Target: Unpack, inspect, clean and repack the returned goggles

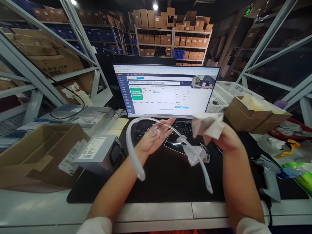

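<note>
My left hand (156, 136) is palm up over the black desk mat (170, 175), fingers loosely curled round a clear curved plastic tube (133, 156) that arcs from lower left over the hand and down to the lower right. My right hand (224, 138) is closed on a crumpled white bag or paper (207, 125), held in front of the monitor's lower right corner. Another crumpled clear wrapper (195, 154) lies on the mat between the hands.
A monitor (165, 89) and black keyboard (180, 126) stand behind the hands. Left are an open cardboard box (41, 152) and a grey labelled unit (99, 151). Right are a cardboard box (253, 113), white basket (226, 91) and barcode scanner (268, 175). Shelving racks surround the desk.
</note>
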{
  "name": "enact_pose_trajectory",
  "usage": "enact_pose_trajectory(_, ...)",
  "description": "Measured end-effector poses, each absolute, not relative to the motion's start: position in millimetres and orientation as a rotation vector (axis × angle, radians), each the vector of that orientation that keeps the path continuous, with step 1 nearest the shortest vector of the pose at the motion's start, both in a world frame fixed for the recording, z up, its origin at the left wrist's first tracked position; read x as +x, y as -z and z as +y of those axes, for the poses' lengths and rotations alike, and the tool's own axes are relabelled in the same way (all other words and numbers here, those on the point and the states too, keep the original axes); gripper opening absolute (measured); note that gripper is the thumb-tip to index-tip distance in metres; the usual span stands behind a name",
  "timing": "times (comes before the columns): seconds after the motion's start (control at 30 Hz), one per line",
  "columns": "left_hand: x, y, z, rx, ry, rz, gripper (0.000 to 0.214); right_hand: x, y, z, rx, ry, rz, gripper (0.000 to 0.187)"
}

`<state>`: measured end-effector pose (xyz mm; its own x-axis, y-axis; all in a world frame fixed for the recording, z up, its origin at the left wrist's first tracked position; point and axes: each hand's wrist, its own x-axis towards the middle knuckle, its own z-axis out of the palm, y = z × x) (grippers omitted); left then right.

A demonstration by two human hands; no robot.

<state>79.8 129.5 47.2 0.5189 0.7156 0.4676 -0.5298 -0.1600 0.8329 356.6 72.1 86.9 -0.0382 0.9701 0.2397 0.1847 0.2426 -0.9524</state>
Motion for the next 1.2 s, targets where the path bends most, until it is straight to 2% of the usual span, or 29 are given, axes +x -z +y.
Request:
enact_pose_trajectory(0.1,83.8,-45.6,123.9,1.335,-1.038,0.158,0.044,328.3,-80.2,69.6,-1.096,-1.336,-1.566,0.062)
enact_pose_trajectory(0.2,87.3,-40.9,123.0,1.306,-0.974,0.216,0.048,305.0,-78.5,66.8,-1.06,-1.519,-1.633,0.049)
enact_pose_trajectory(0.4,100.7,-25.9,123.2,1.3,-0.824,0.246,0.049,281.0,-72.2,71.2,-1.152,-1.409,-1.717,0.033)
enact_pose_trajectory(0.5,99.3,-26.7,125.0,1.326,-0.91,0.301,0.046,283.2,-69.5,77.1,-1.175,-1.383,-1.753,0.029)
enact_pose_trajectory(0.63,90.1,-31.1,129.7,1.354,-1.045,0.336,0.044,293.8,-73.0,79.4,-1.175,-1.545,-1.793,0.02)
enact_pose_trajectory(0.73,93.7,-28.0,128.7,1.339,-1.02,0.308,0.041,294.2,-75.2,76.8,-1.174,-1.651,-1.762,0.023)
enact_pose_trajectory(0.87,104.6,-23.6,122.5,1.32,-0.865,0.307,0.047,281.8,-76.9,73.4,-1.149,-1.5,-1.615,0.025)
enact_pose_trajectory(0.97,97.0,-30.6,122.5,1.359,-0.992,0.329,0.043,278.0,-76.9,74.8,-1.156,-1.44,-1.65,0.019)
enact_pose_trajectory(1.07,81.3,-41.2,125.5,1.461,-1.14,0.332,0.039,283.4,-72.7,79.5,-1.101,-1.619,-1.722,0.014)
enact_pose_trajectory(1.13,77.6,-43.5,125.4,1.479,-1.157,0.322,0.039,286.8,-68.5,82.6,-1.053,-1.732,-1.729,0.019)
enact_pose_trajectory(1.2,82.9,-39.3,122.8,1.424,-1.074,0.323,0.037,287.1,-65.3,84.1,-1.021,-1.697,-1.723,0.024)
